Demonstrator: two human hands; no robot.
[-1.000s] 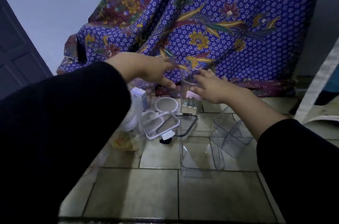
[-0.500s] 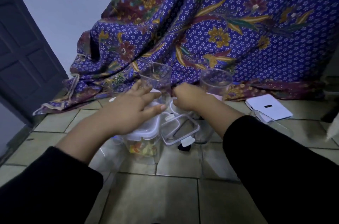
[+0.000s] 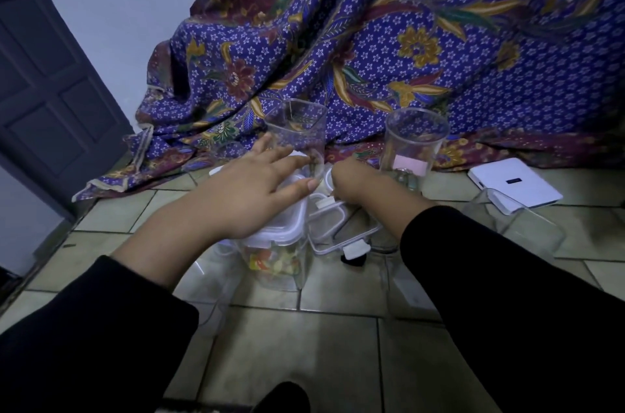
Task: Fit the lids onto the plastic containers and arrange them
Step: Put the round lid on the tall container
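My left hand (image 3: 250, 196) lies flat, fingers spread, on the white lid of a clear container (image 3: 274, 263) with colourful contents. My right hand (image 3: 355, 186) is curled just to its right, fingers closed over a clear lid with a white clip (image 3: 338, 230) lying on the floor; whether it grips the lid is hidden. Behind my hands stand a tall square clear container (image 3: 297, 128) and a tall round one with a pink label (image 3: 412, 148), both open on top. A clear container (image 3: 517, 226) lies on its side at the right.
Everything sits on a tiled floor (image 3: 304, 345). A blue floral cloth (image 3: 406, 50) hangs behind the containers. A flat white box (image 3: 514, 182) lies at the right. A dark door (image 3: 44, 84) stands at the left.
The view has swung left and down. My left hand came down onto the white lid of the filled container. My right hand left the round container and dropped to the lids on the floor.
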